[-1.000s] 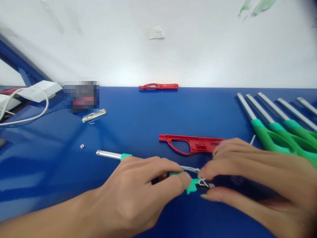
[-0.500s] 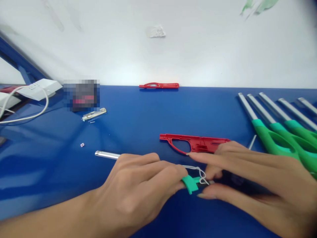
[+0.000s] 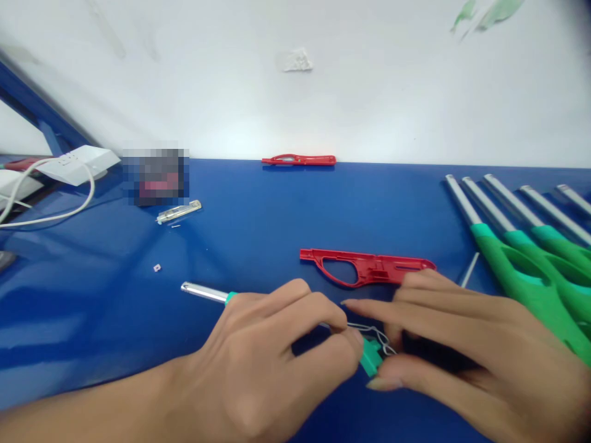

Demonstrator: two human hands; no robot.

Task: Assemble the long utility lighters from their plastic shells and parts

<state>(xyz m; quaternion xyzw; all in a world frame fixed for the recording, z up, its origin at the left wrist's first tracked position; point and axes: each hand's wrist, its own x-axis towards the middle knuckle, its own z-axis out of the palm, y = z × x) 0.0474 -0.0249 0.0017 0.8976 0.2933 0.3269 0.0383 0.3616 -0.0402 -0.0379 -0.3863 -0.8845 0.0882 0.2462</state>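
Blocky green plastic part (image 3: 370, 358), looped white wire (image 3: 383, 339) beside it, between left hand (image 3: 277, 354) and right hand (image 3: 455, 332). Left: back up, fingers curled, pinching part. Right: thumb at its end, fingers arched, can't tell if gripping.

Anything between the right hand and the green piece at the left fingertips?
Partly: the white wire loops between the green piece and the right hand's curled fingers. On the thumb side, nothing visible stands between; whether the thumb touches the piece, I can't tell.
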